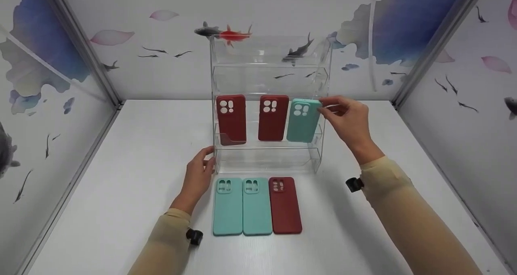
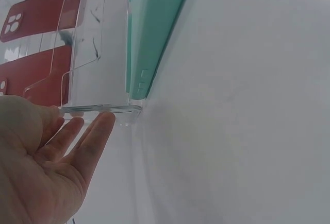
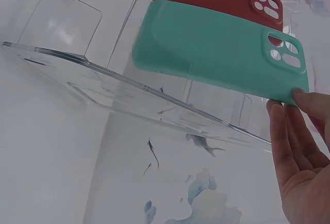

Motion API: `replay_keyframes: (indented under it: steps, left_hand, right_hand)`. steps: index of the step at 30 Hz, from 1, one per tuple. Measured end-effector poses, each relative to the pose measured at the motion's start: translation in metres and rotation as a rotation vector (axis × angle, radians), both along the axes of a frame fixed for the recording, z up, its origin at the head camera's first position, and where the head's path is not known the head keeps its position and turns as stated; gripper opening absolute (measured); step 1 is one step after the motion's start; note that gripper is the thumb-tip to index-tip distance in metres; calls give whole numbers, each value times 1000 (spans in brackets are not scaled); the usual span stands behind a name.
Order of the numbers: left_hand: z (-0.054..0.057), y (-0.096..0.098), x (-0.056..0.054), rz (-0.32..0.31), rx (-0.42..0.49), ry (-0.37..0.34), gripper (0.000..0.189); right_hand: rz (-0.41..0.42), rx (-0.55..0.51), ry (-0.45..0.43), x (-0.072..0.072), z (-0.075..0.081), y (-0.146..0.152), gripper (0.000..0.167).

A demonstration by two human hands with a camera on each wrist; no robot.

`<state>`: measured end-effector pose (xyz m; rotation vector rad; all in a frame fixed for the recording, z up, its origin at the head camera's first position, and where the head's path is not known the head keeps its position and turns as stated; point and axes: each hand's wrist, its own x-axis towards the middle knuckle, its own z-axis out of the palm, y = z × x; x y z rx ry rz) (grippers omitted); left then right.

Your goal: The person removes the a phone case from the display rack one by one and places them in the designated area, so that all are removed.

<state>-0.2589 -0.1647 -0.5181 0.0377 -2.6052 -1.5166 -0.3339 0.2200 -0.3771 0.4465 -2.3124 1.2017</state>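
My right hand [image 1: 350, 121] pinches a teal phone case [image 1: 303, 121] by its upper right corner, thumb in front and fingers behind. The case leans slightly in a middle tier of a clear acrylic display stand [image 1: 268, 160], beside a dark red phone case [image 1: 273, 119]. Another red phone case [image 1: 232, 117] stands at the left of that tier, its lower end behind the clear front lip. At the stand's lower left side, my left hand [image 1: 198, 178] touches the side panel with extended fingers [image 2: 93, 144].
In front of the stand lie two teal phone cases [image 1: 228, 210] [image 1: 257, 210] and one red phone case [image 1: 286, 208], side by side on the white table [image 1: 141, 145]. Printed panels [image 1: 161, 73] with fish and petals enclose the back and sides.
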Motion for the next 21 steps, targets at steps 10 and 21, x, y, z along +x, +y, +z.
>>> replay_keyframes:
  steps: [10, 21]
  left_hand:
    - [1, -3, -1, 10, 9, -5, 42]
    - [-2, 0, 1, 4, 15, -4, 42]
  right_hand:
    - [39, -91, 42, 9, 25, -5, 20]
    - [116, -155, 13, 34, 45, -3, 23]
